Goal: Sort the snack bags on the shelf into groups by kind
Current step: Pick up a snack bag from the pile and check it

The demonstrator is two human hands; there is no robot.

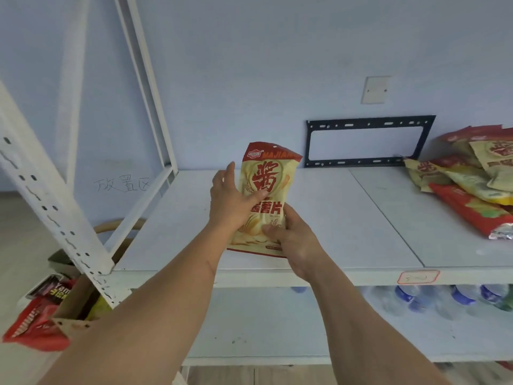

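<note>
Head view
Held bag: a cream and red chip bag (266,201) stands nearly upright, its top leaning a little to the right, over the left half of the shelf board, between both hands.
Bag print: large red characters on a cream front, a red band across the top with the letters "NAJIAN" readable.
Left hand: the left hand (229,202) grips the bag's left edge, thumb across the front below the big character, fingers (230,169) wrapped behind the bag.
Right hand: the right hand (294,240) holds the bag's lower right corner, thumb pressed on the front, fingers closed around the back.
Bag's bottom edge: at or just above the board; contact cannot be told.
Shelf: a white metal shelf (319,218) with its top board in two panels; the left panel is bare apart from the held bag.
Pile: a heap of snack bags (472,176) lies at the far right end of the board, well apart from the held bag; cream and red ones like it overlap on top, and a longer red bag lies at the front edge of the heap.
Label: a red-outlined label (418,277) sticks to the front lip under the right panel; its writing is unreadable.
Lower level: water bottles (444,300) lie under the board at right, blurred.
Wall: a black mounting bracket (366,141) sits behind the shelf, a pale cover plate (375,90) above it, and handwritten characters (122,184) at left.
Floor at left: a cardboard box (75,307) with red packages (36,323) beside it.
</note>
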